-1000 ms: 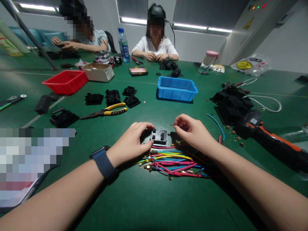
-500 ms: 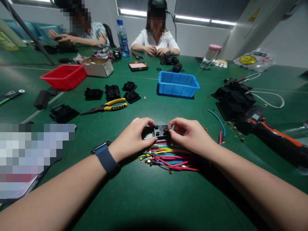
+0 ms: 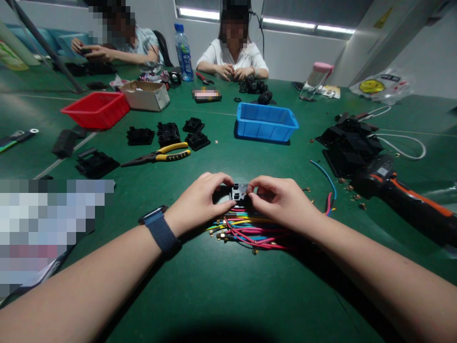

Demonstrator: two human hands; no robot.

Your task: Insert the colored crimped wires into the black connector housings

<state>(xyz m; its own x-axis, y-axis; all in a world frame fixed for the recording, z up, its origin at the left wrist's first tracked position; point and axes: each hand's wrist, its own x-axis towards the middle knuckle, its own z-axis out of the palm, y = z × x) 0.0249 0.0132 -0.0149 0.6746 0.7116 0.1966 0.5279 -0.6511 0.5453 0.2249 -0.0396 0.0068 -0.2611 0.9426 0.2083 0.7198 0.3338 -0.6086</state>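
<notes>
A small black plastic housing (image 3: 240, 192) with square openings lies between my hands, just beyond a bundle of wires. My left hand (image 3: 209, 194) grips its left side, thumb at the near edge and fingers at the far edge. At its right side, my right hand (image 3: 276, 195) is closed in a pinch on a small brass-coloured metal piece, mostly hidden by the fingertips. Below the housing lie red, yellow, blue and green wires (image 3: 257, 232) with brass terminals on their ends, partly under my right hand.
Yellow-handled pliers (image 3: 160, 155) and several black housings (image 3: 167, 134) lie ahead to the left. Beyond stand a red bin (image 3: 98, 112), a cardboard box (image 3: 146, 97) and a blue bin (image 3: 266, 126). A black-orange power tool (image 3: 403, 193) lies right. Two people sit opposite.
The view has shifted slightly. My right fingertips have moved a little left over the housing, and the brass-coloured piece is more hidden. My left hand keeps its grip.
</notes>
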